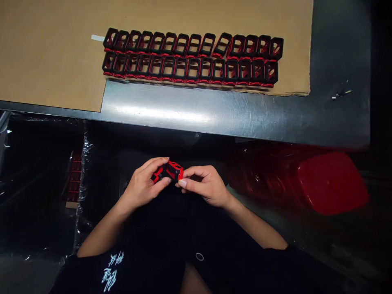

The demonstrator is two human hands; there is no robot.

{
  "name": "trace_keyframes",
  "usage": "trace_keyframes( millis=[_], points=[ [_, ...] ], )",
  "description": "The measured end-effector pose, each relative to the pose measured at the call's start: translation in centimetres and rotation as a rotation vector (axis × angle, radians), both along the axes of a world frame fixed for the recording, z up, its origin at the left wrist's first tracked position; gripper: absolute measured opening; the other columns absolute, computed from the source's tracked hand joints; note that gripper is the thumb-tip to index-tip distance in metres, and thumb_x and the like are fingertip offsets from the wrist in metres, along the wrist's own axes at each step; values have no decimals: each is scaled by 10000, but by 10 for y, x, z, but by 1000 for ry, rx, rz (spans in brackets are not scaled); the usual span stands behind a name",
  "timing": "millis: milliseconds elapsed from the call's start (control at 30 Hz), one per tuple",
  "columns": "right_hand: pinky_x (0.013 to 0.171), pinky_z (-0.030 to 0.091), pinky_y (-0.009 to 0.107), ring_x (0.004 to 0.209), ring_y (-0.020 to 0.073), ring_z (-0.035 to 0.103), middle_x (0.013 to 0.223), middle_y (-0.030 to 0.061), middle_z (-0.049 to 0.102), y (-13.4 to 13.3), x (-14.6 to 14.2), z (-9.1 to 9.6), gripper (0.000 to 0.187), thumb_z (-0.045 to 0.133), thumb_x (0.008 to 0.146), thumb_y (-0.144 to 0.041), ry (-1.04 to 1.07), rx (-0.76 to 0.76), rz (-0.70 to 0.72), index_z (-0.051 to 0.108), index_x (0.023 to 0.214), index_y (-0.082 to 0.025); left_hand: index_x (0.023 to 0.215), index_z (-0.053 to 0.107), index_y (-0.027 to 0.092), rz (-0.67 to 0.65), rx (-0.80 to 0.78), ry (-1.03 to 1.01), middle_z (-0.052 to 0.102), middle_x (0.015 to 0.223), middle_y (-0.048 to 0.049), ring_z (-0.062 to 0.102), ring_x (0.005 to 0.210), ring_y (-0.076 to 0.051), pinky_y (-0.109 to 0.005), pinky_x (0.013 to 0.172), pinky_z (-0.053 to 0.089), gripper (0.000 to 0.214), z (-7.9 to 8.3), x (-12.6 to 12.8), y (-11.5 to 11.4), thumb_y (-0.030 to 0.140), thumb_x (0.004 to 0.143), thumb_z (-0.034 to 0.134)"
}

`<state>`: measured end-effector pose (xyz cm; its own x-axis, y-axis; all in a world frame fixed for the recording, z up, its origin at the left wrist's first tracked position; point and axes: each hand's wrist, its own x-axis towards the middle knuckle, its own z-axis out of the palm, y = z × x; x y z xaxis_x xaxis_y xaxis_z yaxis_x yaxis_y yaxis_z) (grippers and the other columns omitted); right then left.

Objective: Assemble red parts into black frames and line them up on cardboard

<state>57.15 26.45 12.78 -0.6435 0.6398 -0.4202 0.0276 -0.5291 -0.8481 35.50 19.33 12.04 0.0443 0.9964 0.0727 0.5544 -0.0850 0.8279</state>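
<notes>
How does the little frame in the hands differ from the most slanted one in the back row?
The held frame is between the left hand and right hand; the slanted frame rests on cardboard, untouched. The held frame shows plenty of red; the slanted frame mostly its black rim. Both are red and black.

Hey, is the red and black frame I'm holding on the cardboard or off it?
Off: the red-and-black frame is held by the left hand and right hand, apart from the cardboard.
</notes>
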Motion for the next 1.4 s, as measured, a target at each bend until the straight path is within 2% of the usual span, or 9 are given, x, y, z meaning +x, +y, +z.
trace_keyframes(
  millis=[200, 367, 500, 733, 900, 1000, 1100, 1267, 1400],
  points=[
    [612, 550, 249, 671, 151, 726, 821, 44, 801, -2, 0, -3, 59, 797, 864, -252, -19, 592, 15, 811, 881, -197, 1442, 549, 209, 54, -151, -265, 705, 1249, -146, 722, 808, -200, -355, 756, 638, 742, -6, 5, -8, 517, 814, 798],
    [709, 596, 298, 751, 178, 749, 844, 58, 812, 0, -3, -7, 60, 734, 913, -185, 22, 861, 38, 794, 917, -195, 1496, 485, 299, 111, -117, -417, 539, 1523, -159, 728, 1043, -251, -370, 862, 635, 819, -13, 19, -14, 458, 781, 852],
    [705, 604, 318, 752, 186, 744, 865, 67, 813, 1, -3, -9, 79, 710, 924, -175, 20, 946, 45, 786, 916, -198, 1494, 490, 320, 102, -36, -466, 551, 1526, -141, 694, 1208, -275, -357, 933, 626, 810, -18, 23, -12, 368, 780, 869],
    [762, 626, 321, 847, 194, 771, 963, 71, 821, 3, 0, -7, 124, 703, 911, -170, 2, 880, 106, 800, 969, -222, 1520, 477, 301, 71, 99, -439, 574, 1509, -143, 602, 1359, -288, -402, 1090, 555, 823, -25, 21, -10, 283, 792, 860],
    [770, 636, 301, 874, 194, 790, 973, 78, 817, 4, 5, -1, 155, 713, 901, -220, -85, 570, 21, 770, 1044, -198, 1539, 436, 266, 112, 147, -353, 574, 1499, -176, 635, 1319, -291, -353, 978, 620, 836, -27, 21, -14, 297, 810, 844],
    [733, 651, 300, 852, 195, 791, 989, 80, 807, 0, 2, 1, 332, 746, 883, -302, -88, 391, -91, 693, 1191, -190, 1590, 335, 218, 98, 238, -203, 594, 1466, -212, 690, 1241, -277, -341, 935, 634, 928, -27, 22, -13, 301, 816, 839],
    [721, 657, 290, 780, 172, 776, 1001, 64, 799, -4, -6, 4, 485, 849, 785, -325, -118, 459, -108, 668, 1217, -199, 1630, 219, 169, 68, 407, 25, 640, 1397, -238, 727, 1170, -268, -335, 885, 642, 1015, -28, 23, -9, 267, 823, 828],
    [653, 637, 246, 697, 133, 731, 947, 33, 793, -6, -13, 3, 354, 840, 795, -259, -139, 650, -95, 730, 1128, -212, 1648, 118, 131, 23, 615, 273, 706, 1271, -262, 762, 809, -209, -305, 674, 612, 1103, -27, 18, -6, 177, 803, 825],
    [687, 634, 256, 755, 144, 744, 981, 33, 797, -4, -10, -4, 323, 814, 812, -229, -34, 504, -82, 756, 1129, -228, 1650, 111, 147, -4, 630, 314, 689, 1298, -265, 745, 784, -194, -301, 677, 600, 1123, -25, 13, -10, 177, 791, 834]
  ],
)
